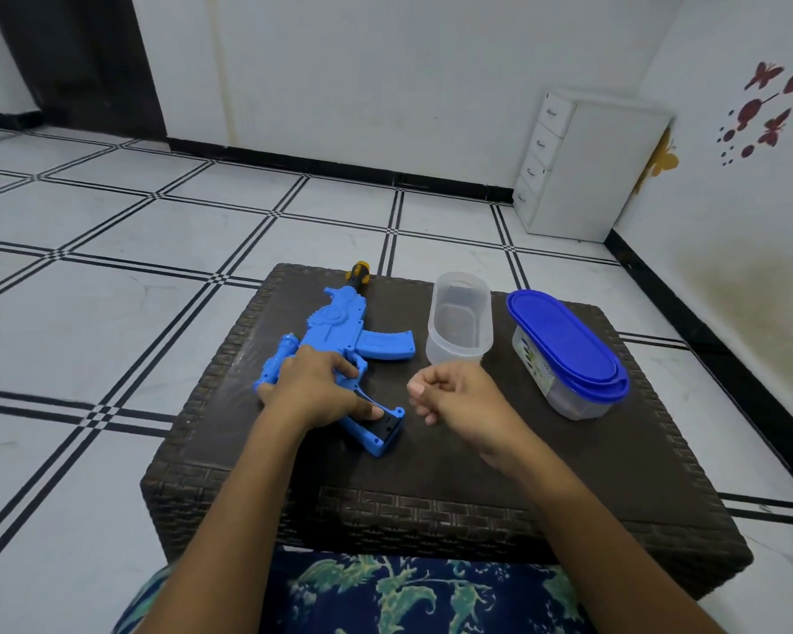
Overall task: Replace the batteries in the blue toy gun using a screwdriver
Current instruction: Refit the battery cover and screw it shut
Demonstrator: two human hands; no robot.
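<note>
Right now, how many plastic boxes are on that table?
2. An open clear box stands right of the toy gun; a box with a blue lid sits beside it, near the table's right edge. None looks hidden.

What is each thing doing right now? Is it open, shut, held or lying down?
blue toy gun: lying flat on the table, being held.
screwdriver: lying behind the blue toy gun, untouched.
clear tub: upright, lid off.
blue-lidded tub: shut.
left hand: gripping the blue toy gun.
right hand: fingers curled, anything inside is hidden.
</note>
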